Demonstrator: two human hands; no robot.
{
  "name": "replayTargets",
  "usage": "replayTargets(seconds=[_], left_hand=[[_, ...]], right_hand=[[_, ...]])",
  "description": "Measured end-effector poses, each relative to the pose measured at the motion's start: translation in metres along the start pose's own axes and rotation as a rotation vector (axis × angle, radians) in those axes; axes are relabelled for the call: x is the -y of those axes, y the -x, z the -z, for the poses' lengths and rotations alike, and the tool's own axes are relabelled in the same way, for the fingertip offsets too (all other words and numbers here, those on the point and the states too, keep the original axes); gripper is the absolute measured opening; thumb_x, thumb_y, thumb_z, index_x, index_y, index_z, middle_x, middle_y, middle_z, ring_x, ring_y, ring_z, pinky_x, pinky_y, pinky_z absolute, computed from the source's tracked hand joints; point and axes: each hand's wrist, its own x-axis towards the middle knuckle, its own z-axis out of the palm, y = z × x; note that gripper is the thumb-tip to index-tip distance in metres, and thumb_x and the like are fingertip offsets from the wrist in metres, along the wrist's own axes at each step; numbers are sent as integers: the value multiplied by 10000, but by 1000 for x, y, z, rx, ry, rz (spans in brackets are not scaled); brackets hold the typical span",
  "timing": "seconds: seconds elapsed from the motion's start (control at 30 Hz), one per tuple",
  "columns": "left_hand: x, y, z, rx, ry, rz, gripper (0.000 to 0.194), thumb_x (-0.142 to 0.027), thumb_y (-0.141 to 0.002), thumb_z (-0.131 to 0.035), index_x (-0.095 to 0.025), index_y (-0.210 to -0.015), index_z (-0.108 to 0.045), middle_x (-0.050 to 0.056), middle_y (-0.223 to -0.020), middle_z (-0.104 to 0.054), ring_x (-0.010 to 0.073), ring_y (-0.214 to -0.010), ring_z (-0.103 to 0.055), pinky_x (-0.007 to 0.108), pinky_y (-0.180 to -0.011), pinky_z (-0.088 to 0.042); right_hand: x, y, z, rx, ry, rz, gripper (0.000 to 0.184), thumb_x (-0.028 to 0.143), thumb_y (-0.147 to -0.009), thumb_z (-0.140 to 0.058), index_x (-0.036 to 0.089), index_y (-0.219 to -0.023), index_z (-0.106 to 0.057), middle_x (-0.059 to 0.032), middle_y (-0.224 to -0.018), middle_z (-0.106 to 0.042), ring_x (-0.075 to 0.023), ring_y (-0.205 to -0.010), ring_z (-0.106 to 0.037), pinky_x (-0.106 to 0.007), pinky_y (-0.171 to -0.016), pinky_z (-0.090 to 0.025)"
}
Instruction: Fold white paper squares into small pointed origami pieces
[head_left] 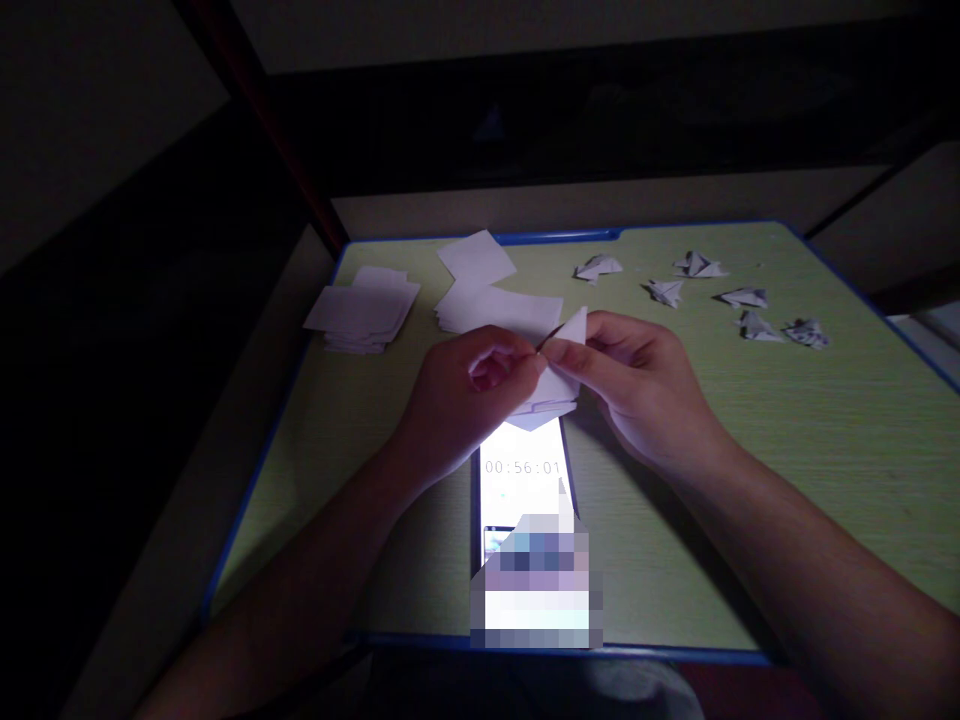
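A partly folded piece of white paper [553, 392] is held up between both hands, over the top end of a lit phone [519, 450]. My left hand [469, 395] pinches the paper's left edge with thumb and index finger, its fingers curled into a ring. My right hand [649, 385] grips the right side, thumb in front and the other fingers behind. A pointed corner of the paper sticks up by the right thumb, and folded layers show at its lower edge. Just behind the hands lies a stack of white paper sheets [499, 308], partly covered by them.
Another stack of white paper [364, 310] lies at the table's left edge. Several small folded paper figures [666, 291] are scattered at the back right. The green table [810, 480] has a blue rim. The phone displays a timer; its lower part is pixelated.
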Motion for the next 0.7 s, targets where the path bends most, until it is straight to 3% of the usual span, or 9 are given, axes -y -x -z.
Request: replayTargets(seconds=[0.3, 0.5, 0.7], left_hand=[[0, 1, 1, 36, -33, -6, 39, -161, -713, -633, -145, -681, -619, -19, -607, -624, 78, -533, -541, 181, -490, -438], [-5, 1, 0, 50, -52, -25, 62, -148, -717, -619, -153, -659, -597, -30, -588, -615, 71, -523, -539, 174, -491, -440], [-7, 1, 0, 65, -72, -19, 82, -150, -724, -606, -151, -644, -587, -34, -557, -588, 67, -500, -503, 178, -477, -414]], right_hand=[[0, -1, 0, 47, -48, -57, 127, 296, -706, -781, 202, -720, -697, 15, -643, -632, -119, -555, -529, -256, -494, -366], [2, 0, -1, 25, -89, -72, 94, 244, -753, -731, 203, -682, -684, 21, -626, -610, -105, -537, -505, -252, -490, -344], [10, -3, -3, -111, -128, -67, 157, 210, -729, -716, 208, -587, -650, 30, -555, -553, -97, -516, -462, -258, -492, -332]])
